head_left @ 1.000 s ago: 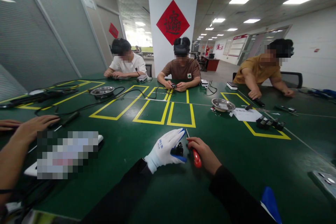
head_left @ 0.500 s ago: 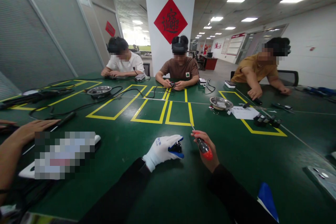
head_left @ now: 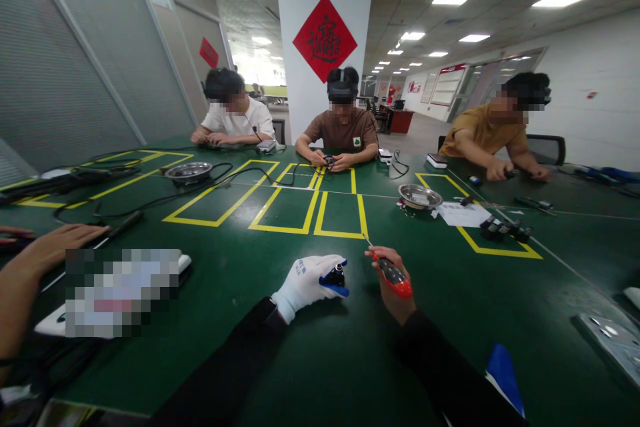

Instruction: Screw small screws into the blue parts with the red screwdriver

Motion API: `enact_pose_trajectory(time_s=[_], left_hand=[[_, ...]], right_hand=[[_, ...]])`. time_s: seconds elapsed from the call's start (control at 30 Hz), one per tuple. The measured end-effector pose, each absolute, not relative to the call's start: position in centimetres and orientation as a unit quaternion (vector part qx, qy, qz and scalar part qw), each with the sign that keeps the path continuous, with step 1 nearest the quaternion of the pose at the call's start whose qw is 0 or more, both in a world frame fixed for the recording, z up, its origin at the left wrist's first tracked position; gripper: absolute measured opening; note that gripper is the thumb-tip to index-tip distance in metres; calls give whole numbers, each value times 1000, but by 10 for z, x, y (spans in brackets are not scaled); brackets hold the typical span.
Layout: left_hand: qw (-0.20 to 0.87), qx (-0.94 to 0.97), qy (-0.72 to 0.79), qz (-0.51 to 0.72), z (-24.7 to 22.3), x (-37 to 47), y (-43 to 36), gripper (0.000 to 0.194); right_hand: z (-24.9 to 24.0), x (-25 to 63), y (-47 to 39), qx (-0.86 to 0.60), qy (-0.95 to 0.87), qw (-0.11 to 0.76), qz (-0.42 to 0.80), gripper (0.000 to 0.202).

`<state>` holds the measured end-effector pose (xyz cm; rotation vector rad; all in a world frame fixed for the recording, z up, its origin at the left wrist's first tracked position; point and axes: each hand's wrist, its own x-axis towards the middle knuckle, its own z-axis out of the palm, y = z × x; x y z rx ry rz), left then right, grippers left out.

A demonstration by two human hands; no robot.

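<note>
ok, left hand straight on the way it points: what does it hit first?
Likely the right hand or the screwdriver it holds; the left hand, with the black part, points roughly that way. Depth is unclear from one view, so it could miss.

headset-wearing people [head_left: 345, 130]: 3 | metal bowls [head_left: 420, 197]: 2 | red-handled screwdriver [head_left: 394, 275]: 1

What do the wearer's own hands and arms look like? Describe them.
The left hand has a white glove, blue on the inner fingers, with blue lettering on the back; the right hand is ungloved. Both sleeves are black, with a dark band at the left wrist.
</note>
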<state>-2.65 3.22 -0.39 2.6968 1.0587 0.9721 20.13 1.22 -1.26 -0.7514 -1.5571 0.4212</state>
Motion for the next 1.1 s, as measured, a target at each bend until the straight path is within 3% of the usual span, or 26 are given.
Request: enact_pose_trajectory(time_s=[0.57, 0.8, 1.1], left_hand=[[63, 882, 355, 304, -3, -24, 36, 56], [32, 879, 336, 338, 10, -24, 37, 78], [41, 877, 357, 319, 9, -27, 35, 90]], right_hand=[[-7, 202, 11, -368, -672, 614, 189, 22], [-4, 195, 3, -433, -633, 603, 220, 18], [-1, 191, 0, -458, -613, 597, 242, 18]])
